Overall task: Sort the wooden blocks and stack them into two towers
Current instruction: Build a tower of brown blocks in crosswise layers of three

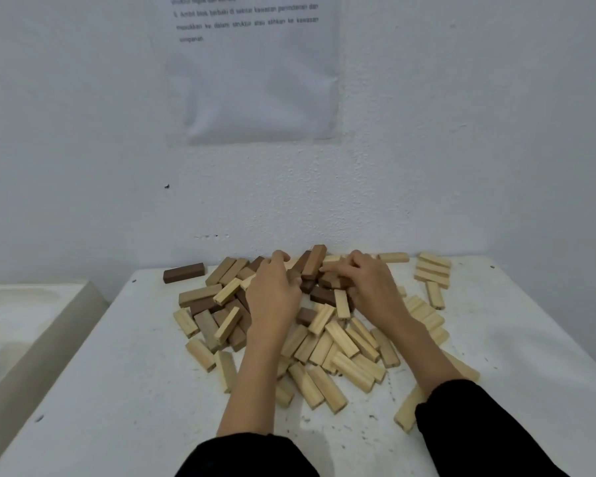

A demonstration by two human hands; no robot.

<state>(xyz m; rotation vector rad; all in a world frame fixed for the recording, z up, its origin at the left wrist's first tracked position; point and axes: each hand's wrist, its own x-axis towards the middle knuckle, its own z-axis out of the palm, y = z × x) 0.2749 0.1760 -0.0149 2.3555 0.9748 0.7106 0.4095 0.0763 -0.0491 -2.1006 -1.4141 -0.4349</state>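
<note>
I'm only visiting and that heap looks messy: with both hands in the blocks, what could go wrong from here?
A brown block leans steeply on the heap between the left hand and right hand; a nudge could topple it. The right sleeve lies over a light block on the table; pulling back might drag it along. Dark and light blocks lie mixed, so one may be missorted.
</note>
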